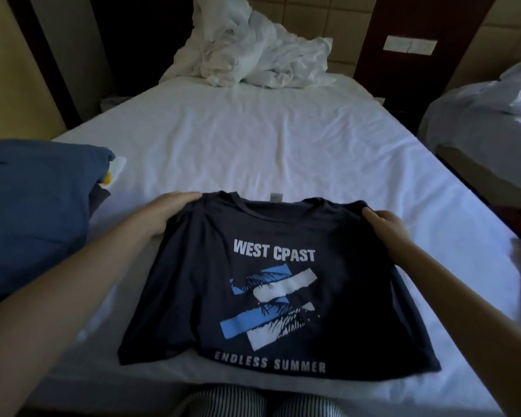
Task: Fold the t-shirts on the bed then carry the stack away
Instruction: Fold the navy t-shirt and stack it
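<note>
Room: a bedroom. The bed with its white sheet fills the middle of the frame, with a heap of white bedding at top centre against the padded headboard. A 2nd bed shows at the right edge.

Item 1: navy t-shirt, print side up, lying flat on the sheet at lower centre. No sleeves show at its sides, so they are probably tucked under.

Item 2: left hand, fingers curled over the shirt's left shoulder corner.

Item 3: right hand, pinching the right shoulder corner.

Item 4: blue garment pile at the left edge. I cannot tell whether it is folded or how many pieces it holds.

Progress, as judged: the navy t-shirt is partway through folding, with the crosswise fold likely left to do. After that it has to be added to a stack. Carrying the stack away has not begun.
</note>
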Motion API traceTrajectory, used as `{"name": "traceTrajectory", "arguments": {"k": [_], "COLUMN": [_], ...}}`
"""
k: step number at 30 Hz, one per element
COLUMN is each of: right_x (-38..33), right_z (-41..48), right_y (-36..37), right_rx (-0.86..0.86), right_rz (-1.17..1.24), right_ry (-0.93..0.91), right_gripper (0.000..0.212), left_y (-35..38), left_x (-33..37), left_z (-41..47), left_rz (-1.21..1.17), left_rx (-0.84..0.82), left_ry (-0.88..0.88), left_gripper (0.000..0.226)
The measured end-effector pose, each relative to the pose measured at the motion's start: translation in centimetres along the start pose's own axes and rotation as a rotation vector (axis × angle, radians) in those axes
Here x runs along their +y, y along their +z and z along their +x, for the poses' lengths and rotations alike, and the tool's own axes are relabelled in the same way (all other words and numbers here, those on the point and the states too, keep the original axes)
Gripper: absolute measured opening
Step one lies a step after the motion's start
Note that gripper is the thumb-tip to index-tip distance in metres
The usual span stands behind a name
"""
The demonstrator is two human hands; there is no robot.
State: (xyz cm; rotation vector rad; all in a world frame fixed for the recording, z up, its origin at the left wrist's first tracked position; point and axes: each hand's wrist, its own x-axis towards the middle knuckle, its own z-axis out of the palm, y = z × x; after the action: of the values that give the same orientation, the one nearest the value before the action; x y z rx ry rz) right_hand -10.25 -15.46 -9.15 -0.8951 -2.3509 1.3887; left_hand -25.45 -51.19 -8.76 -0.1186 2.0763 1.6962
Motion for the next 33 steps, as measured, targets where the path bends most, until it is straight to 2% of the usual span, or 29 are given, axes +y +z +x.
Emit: {"name": "traceTrajectory", "arguments": {"k": [1,2,5,6,9,11,14,17,19,21,24,25,28,30,32,33], "right_x": [0.1,0.1,1.1,1.6,4.1,6.2,8.5,9.6,9.8,9.4,8.1,7.9,7.9,7.5,7.0,6.7], "right_z": [-1.0,-2.2,-7.0,-8.7,-13.8,-16.7,-19.6,-20.6,-20.7,-20.8,-21.1,-21.3,-22.0,-22.7,-23.3,-23.1], "right_y": [-0.3,-0.6,-1.8,-2.0,-2.7,-3.4,-4.1,-4.2,-4.4,-5.0,-6.9,-7.7,-9.0,-8.1,-6.8,-6.4], "right_rx": [-0.017,-0.029,-0.015,0.024,0.145,0.196,0.252,0.228,0.188,0.155,0.04,0.021,-0.049,-0.106,-0.156,-0.12], "right_rz": [0.053,0.1,0.111,0.094,-0.066,-0.198,-0.311,-0.319,-0.341,-0.37,-0.433,-0.461,-0.442,-0.297,0.068,0.246], "right_ry": [-0.007,-0.012,-0.121,-0.183,-0.29,-0.353,-0.429,-0.361,-0.282,-0.219,-0.076,-0.02,0.021,-0.003,0.089,0.12], "right_gripper": [0.031,0.027,0.035,0.031,0.008,0.027,0.032,0.037,0.041,0.039,0.042,0.04,0.035,0.029,0.023,0.021], "left_y": [-0.2,-0.5,-1.6,-1.7,-1.5,-1.2,-1.0,-1.0,-0.9,-1.1,-2.8,-3.7,-5.0,-4.2,-2.8,-2.5], "left_x": [-0.4,-0.9,-3.9,-5.0,-8.3,-10.4,-13.0,-13.2,-13.2,-12.6,-10.9,-10.6,-11.6,-12.1,-11.7,-11.3], "left_z": [-0.8,-1.6,-4.8,-6.5,-12.3,-16.0,-18.6,-19.6,-19.7,-20.1,-21.0,-21.0,-21.5,-22.2,-22.6,-22.5], "left_rz": [-0.058,-0.099,-0.119,-0.065,0.001,0.084,0.291,0.392,0.454,0.267,-0.297,-0.408,-0.514,-0.541,-0.572,-0.582], "left_rx": [-0.041,-0.011,0.212,0.283,0.395,0.391,0.388,0.292,0.208,0.171,0.16,0.146,0.101,0.082,0.082,0.106], "left_ry": [0.034,0.086,0.228,0.276,0.349,0.364,0.394,0.373,0.383,0.358,0.188,0.133,0.028,0.02,0.049,0.063], "left_gripper": [0.02,0.018,0.046,0.049,0.028,0.008,0.017,0.034,0.035,0.033,0.035,0.034,0.026,0.018,0.019,0.024]}}
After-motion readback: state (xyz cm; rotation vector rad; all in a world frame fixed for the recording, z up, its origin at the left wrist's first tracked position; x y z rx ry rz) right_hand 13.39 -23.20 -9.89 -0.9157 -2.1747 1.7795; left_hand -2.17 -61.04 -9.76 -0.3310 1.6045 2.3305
